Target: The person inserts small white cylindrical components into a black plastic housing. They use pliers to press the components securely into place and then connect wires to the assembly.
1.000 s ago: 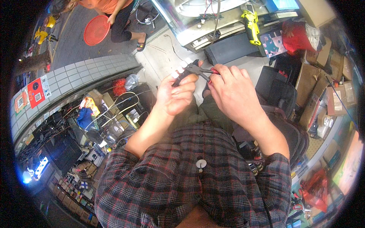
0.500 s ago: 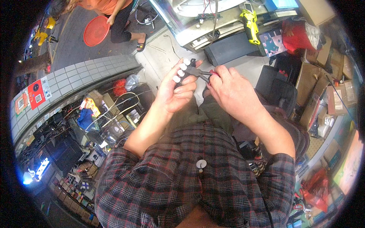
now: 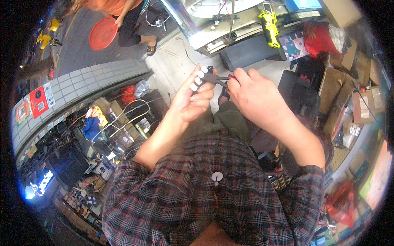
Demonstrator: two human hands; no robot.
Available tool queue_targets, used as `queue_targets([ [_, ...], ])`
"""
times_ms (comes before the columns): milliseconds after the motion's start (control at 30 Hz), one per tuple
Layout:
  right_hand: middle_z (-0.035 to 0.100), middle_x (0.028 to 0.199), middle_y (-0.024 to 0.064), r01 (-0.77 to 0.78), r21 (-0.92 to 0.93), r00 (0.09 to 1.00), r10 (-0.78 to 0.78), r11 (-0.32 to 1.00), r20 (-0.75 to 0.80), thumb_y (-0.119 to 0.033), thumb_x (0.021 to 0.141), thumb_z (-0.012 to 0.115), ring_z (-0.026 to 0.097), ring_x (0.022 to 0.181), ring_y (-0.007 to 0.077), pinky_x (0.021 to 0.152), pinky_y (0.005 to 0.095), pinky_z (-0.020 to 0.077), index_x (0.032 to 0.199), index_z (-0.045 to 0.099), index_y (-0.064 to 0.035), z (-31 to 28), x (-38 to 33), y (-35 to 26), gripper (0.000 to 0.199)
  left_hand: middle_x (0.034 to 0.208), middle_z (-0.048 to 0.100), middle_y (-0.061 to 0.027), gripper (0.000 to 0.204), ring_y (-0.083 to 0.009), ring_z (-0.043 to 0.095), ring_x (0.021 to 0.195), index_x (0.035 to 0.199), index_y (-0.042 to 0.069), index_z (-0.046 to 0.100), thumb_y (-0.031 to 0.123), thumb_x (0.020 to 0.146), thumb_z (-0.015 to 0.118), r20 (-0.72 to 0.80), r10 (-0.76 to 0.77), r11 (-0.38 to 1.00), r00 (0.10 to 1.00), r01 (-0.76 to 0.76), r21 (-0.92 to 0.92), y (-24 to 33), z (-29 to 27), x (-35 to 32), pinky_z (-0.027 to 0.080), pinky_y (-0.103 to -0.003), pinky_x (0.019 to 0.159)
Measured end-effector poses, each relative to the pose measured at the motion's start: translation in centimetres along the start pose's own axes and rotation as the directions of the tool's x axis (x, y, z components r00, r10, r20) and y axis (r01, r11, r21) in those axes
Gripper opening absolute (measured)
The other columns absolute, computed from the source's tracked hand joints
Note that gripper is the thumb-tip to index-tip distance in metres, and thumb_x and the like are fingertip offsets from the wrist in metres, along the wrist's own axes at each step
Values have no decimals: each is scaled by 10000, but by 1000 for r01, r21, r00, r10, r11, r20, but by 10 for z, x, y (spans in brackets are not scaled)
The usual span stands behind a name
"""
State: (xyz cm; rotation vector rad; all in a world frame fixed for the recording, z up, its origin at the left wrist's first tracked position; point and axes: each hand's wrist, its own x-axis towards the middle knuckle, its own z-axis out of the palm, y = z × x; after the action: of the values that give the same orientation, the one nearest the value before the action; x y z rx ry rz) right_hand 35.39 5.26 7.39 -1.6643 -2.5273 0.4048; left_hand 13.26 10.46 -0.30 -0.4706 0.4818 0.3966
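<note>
My left hand [image 3: 185, 105] is closed around a small black strip with several white round knobs [image 3: 201, 74] along it, held out in front of my lap. My right hand [image 3: 257, 96] grips a pair of pliers [image 3: 222, 83], its fingers wrapped over the handles, of which a bit of red shows. The dark jaws point left and meet the black strip beside the knobs, close to my left fingertips. Whether the jaws are clamped on a part of it, I cannot make out.
Ahead stands a workbench [image 3: 211, 43] with a yellow-green handheld tool [image 3: 269, 26] on it. A person with a red basket [image 3: 103, 34] is at the far left. Tangled cables [image 3: 137, 112] and boxes lie left; cardboard boxes [image 3: 328, 88] are stacked right.
My left hand and the knobbed strip have shifted slightly right. The pliers have turned a little, and my right forearm has swung outward to the right.
</note>
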Motion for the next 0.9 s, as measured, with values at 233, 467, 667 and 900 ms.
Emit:
queue_targets([
  [233, 573, 956, 71, -74, 77, 994, 79, 994, -75, -209, 861, 662, 634, 855, 232, 672, 327, 598, 927, 615, -74, 30, -11, -6, 158, 696, 420, 6, 448, -57, 340, 473, 1272, 44, 589, 437, 1075, 504, 4, -11, 999, 1000, 11, -34, -2, -1, 2, 256, -177, 372],
  [467, 599, 942, 87, -14, -8, 997, 15, 1000, 81, -177, 851, 660, 651, 781, 258, 606, 341, 600, 891, 638, -67, 10, -8, 0, 119, 673, 414, 0, 473, -62, 341, 444, 1283, 41, 581, 456, 1064, 520, -152, 75, 984, 986, -48, 169, -5, -12, 9, 245, -201, 353],
  [667, 607, 956, 83, -26, 30, 998, 24, 999, 65, -188, 881, 640, 655, 846, 263, 703, 384, 594, 912, 652, -69, 4, -5, 0, 124, 683, 421, 2, 459, -66, 354, 455, 1270, 43, 600, 446, 1072, 504, -123, 122, 973, 985, -95, 211, -3, -10, 7, 250, -202, 359],
  [900, 632, 1104, 153, -228, 391, 946, 298, 892, -129, -219, 952, 648, 651, 956, 349, 835, 438, 555, 992, 628, -11, 40, -29, -9, 212, 989, 616, -88, 363, -173, 602, 794, 1383, 92, 503, 262, 1064, 542, -53, 479, 786, 876, -401, 471, -10, -2, 6, 499, -290, 677],
])
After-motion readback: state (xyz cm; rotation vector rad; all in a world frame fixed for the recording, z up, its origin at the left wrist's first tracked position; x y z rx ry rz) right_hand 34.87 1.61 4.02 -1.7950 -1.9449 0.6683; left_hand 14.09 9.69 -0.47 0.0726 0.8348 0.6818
